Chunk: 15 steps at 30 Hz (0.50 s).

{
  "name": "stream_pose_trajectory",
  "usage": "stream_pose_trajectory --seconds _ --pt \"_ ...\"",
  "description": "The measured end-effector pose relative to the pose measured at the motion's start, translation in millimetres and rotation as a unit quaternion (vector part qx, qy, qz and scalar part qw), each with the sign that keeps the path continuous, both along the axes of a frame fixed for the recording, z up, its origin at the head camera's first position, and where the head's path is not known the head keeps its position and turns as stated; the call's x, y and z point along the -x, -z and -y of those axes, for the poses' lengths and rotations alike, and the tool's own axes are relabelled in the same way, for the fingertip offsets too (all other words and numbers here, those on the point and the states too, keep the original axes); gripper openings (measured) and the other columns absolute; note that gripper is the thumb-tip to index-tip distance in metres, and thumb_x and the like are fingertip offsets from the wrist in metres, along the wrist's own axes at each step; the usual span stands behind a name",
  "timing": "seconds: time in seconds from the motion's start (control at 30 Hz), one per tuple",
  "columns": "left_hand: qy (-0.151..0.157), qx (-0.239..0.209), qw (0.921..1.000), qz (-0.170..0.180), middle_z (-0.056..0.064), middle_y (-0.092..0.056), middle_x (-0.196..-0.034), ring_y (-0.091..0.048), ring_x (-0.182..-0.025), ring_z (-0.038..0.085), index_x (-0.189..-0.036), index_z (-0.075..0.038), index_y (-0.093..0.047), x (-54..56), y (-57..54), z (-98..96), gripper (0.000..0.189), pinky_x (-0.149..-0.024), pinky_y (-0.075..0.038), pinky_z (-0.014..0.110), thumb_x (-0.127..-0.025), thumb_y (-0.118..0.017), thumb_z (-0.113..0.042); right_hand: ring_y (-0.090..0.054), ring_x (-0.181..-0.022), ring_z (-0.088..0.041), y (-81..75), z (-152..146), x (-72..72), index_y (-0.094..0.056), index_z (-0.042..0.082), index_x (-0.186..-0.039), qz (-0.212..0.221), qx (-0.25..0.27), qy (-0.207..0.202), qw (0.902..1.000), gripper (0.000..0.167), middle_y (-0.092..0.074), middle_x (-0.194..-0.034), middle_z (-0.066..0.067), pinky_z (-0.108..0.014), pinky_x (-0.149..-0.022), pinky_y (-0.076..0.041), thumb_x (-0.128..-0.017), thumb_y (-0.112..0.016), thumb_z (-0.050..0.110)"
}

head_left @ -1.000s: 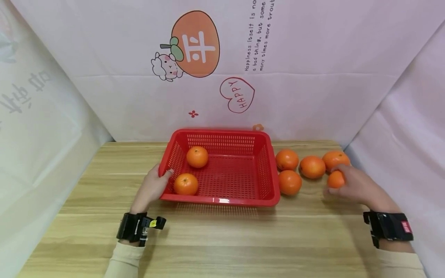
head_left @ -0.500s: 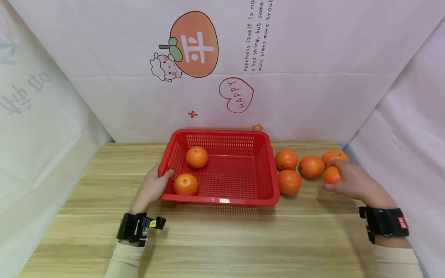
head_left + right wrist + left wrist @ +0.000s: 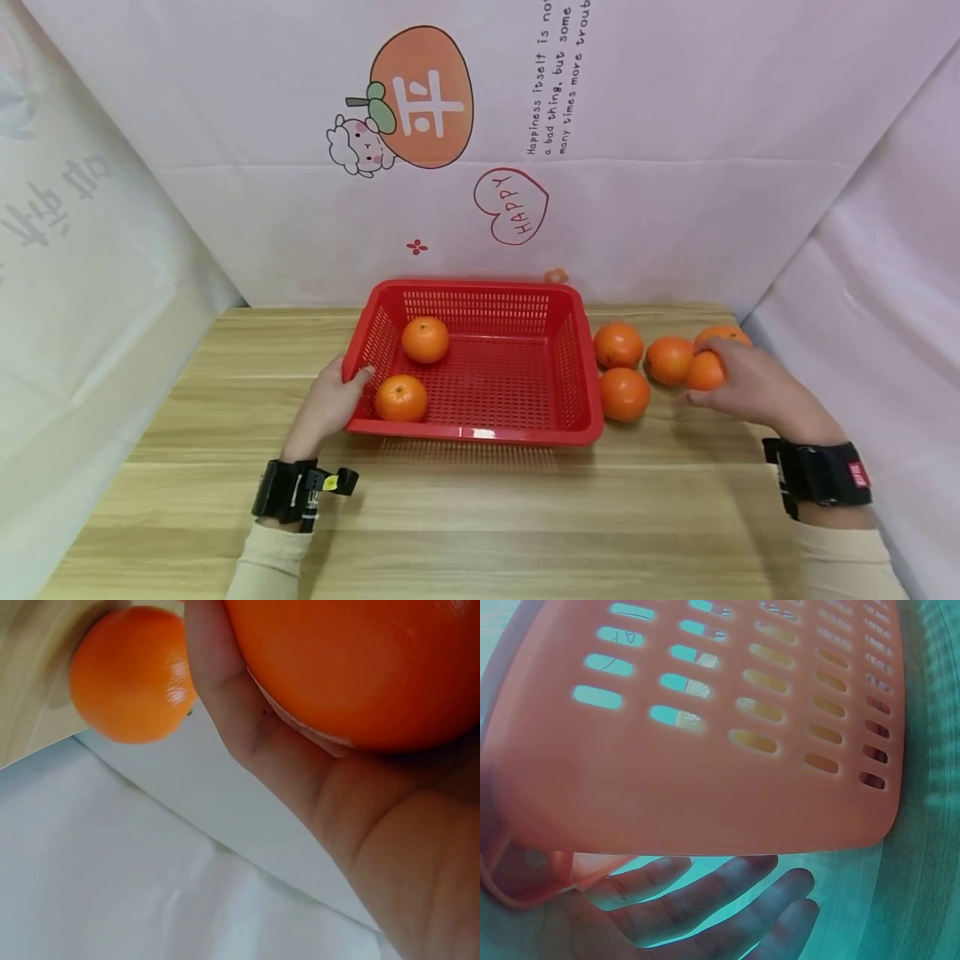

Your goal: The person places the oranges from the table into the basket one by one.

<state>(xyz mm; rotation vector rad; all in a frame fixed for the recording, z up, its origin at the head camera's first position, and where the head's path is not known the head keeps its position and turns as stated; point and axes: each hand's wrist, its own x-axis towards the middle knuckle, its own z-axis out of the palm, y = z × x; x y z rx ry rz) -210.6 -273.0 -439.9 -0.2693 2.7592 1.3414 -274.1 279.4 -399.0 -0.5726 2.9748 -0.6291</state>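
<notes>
A red plastic basket (image 3: 491,367) stands on the table, with one orange (image 3: 425,340) at its back left and a second orange (image 3: 402,398) at its front left. My left hand (image 3: 324,406) holds the basket's left rim, thumb over the edge. In the left wrist view, the fingers (image 3: 727,900) show beyond the perforated basket wall (image 3: 690,787). To the right of the basket, my right hand (image 3: 761,387) grips an orange (image 3: 706,372), which fills the upper part of the right wrist view (image 3: 367,667). That hand partly hides another orange (image 3: 723,335) behind it.
Between basket and right hand lie three more oranges: one at the back (image 3: 618,344), one in front of it (image 3: 625,394) and one further right (image 3: 670,360). White printed cloth (image 3: 637,225) encloses the wooden table (image 3: 480,517) at the back and sides.
My right hand has moved left with the orange in its grip, closer to the other oranges. The left hand and the basket have stayed in place.
</notes>
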Motion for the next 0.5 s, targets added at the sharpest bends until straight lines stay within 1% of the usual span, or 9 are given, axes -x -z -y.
stream_pose_trajectory --seconds 0.1,0.2,0.33,0.5 --pt "-0.001 -0.003 1.0000 0.002 0.021 -0.067 -0.131 -0.070 -0.102 0.027 -0.154 -0.005 -0.043 0.7 0.3 0.7 0.052 -0.081 -0.055 0.031 -0.111 -0.047 -0.034 -0.061 -0.070 -0.017 -2.9 7.8 0.6 -0.072 0.020 -0.097 -0.005 0.022 -0.023 0.9995 0.031 -0.065 -0.077 0.002 -0.030 -0.066 -0.048 -0.077 -0.094 0.031" --pt "-0.001 -0.006 1.0000 0.002 0.021 -0.067 -0.131 -0.071 -0.102 0.027 -0.154 -0.005 -0.043 1.1 0.7 0.9 0.052 -0.081 -0.055 0.031 -0.111 -0.047 -0.034 -0.059 -0.063 -0.014 -6.4 15.6 1.2 -0.072 0.024 -0.086 -0.008 0.040 -0.038 0.9985 0.021 -0.059 -0.065 0.004 -0.027 -0.061 -0.047 -0.079 -0.091 0.025" --pt "0.000 -0.002 1.0000 -0.003 0.021 -0.068 -0.131 -0.070 -0.102 0.027 -0.153 -0.005 -0.045 0.9 0.7 0.6 0.051 -0.080 -0.053 0.030 -0.111 -0.048 -0.034 -0.057 -0.067 -0.013 -10.7 23.2 0.0 -0.069 0.018 -0.090 -0.014 0.030 -0.020 0.9993 0.026 -0.061 -0.070 0.005 -0.028 -0.063 -0.045 -0.077 -0.090 0.024" --pt "-0.001 -0.002 1.0000 -0.006 0.021 -0.068 -0.130 -0.070 -0.102 0.027 -0.152 -0.004 -0.046 0.2 0.7 0.2 0.051 -0.079 -0.052 0.029 -0.111 -0.048 -0.034 -0.059 -0.071 -0.015 -12.1 32.1 2.1 -0.068 0.016 -0.094 -0.004 0.015 -0.010 0.9998 0.026 -0.064 -0.076 0.003 -0.028 -0.063 -0.046 -0.079 -0.088 0.025"
